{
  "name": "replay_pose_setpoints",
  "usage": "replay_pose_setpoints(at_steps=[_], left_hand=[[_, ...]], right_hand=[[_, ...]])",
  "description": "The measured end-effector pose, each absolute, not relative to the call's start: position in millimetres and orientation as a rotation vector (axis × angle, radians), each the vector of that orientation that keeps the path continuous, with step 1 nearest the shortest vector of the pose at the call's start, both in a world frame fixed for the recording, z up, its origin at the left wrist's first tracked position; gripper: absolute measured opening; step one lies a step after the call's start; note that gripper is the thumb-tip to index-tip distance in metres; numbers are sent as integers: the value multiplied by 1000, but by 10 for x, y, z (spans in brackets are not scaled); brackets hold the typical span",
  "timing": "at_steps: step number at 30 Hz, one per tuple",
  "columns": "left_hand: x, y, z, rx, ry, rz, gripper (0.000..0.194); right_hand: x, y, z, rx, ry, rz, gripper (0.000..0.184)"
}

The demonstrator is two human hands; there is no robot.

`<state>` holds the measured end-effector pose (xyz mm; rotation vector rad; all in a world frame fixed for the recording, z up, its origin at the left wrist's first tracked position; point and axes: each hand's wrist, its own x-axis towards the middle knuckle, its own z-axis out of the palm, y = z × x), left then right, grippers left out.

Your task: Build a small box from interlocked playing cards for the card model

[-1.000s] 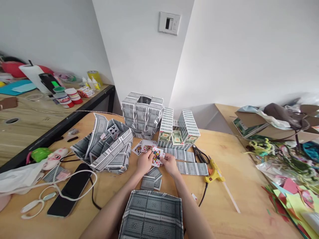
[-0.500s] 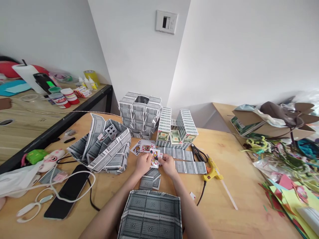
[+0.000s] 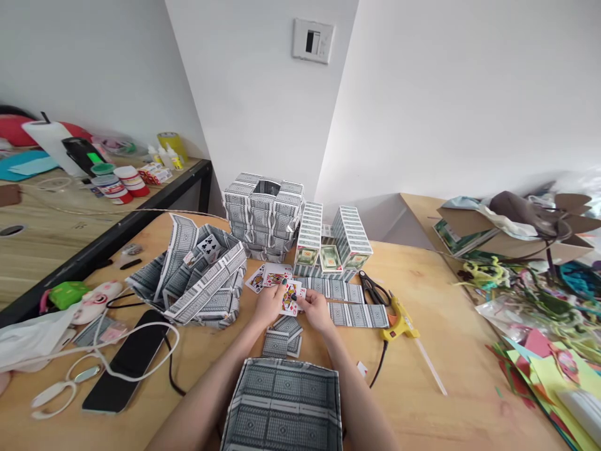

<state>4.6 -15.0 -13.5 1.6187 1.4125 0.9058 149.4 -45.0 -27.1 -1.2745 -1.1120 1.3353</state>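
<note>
My left hand (image 3: 269,305) and my right hand (image 3: 315,309) are closed on playing cards (image 3: 291,297), held face up between them over the table. Left fingers grip the left edge, right thumb and fingers the right edge. Just behind lie more face-up cards (image 3: 263,276). Several face-down cards (image 3: 276,344) rest in a loose pile below my hands. To the right, two strips of joined cards (image 3: 359,314) lie patterned side up. Nearest me stands a box-like panel made of cards (image 3: 285,401), between my forearms.
Behind are a block built of cards (image 3: 263,216) and card boxes (image 3: 307,235). A folded card structure (image 3: 201,279) lies left, near a phone (image 3: 123,366) and white cable. Scissors (image 3: 374,289) and a yellow glue gun (image 3: 402,326) lie right. Paper scraps (image 3: 547,369) cover the right edge.
My left hand has shifted slightly, uncovering more of the card face. My right hand stays at the card's right edge.
</note>
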Motion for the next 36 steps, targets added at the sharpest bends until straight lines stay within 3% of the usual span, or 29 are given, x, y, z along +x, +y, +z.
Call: replay_pose_setpoints(at_steps=[10,26,36], left_hand=[[81,-178,-123,1752,1559,936,44],[-37,-253,-49,1777,1320,775,41],[-125,-183,-73,1589,1160,880,34]], right_hand=[[1465,-450,-298,-1290,-1131,1318,32],[1462,-464,-246,-1226,-990,1224,31],[1471,-444,-265,-1298,-1008,1212,37]])
